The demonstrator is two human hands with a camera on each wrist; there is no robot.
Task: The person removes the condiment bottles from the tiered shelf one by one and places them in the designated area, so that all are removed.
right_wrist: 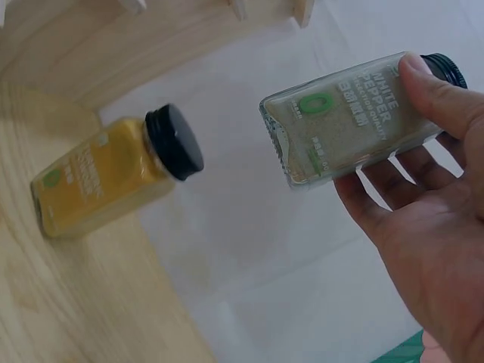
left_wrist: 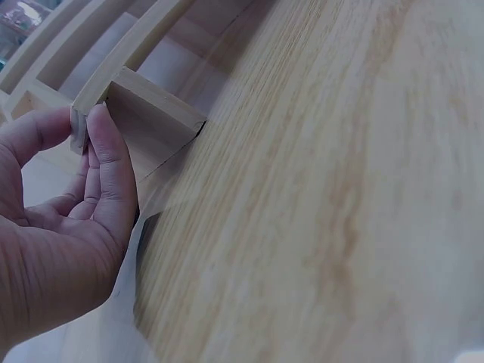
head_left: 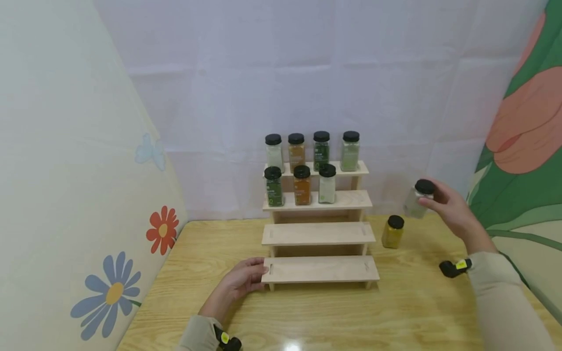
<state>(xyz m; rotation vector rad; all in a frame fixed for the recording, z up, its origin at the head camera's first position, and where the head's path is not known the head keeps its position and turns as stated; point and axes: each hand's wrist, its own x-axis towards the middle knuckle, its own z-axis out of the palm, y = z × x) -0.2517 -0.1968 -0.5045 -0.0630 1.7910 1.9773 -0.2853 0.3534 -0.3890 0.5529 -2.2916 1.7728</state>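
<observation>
My right hand (head_left: 450,207) holds a glass spice jar (head_left: 415,201) with a black lid, tilted and raised off the table; its label reads white pepper in the right wrist view (right_wrist: 340,117). Left of it, a yellow spice jar (head_left: 392,233) stands on the table. My left hand (head_left: 243,279) pinches the left end of the bottom step of a wooden tiered rack (head_left: 319,269), thumb and fingertips (left_wrist: 108,132) at the board's edge. Several black-lidded jars stand on the top step, and three, green (head_left: 274,187), orange (head_left: 302,186) and pale (head_left: 327,185), on the second.
The two lower steps of the rack show bare wood (head_left: 318,233). A white cloth (head_left: 228,97) hangs behind the wooden table (head_left: 307,321). Flower-patterned panels stand at the left (head_left: 79,170) and right (head_left: 527,126).
</observation>
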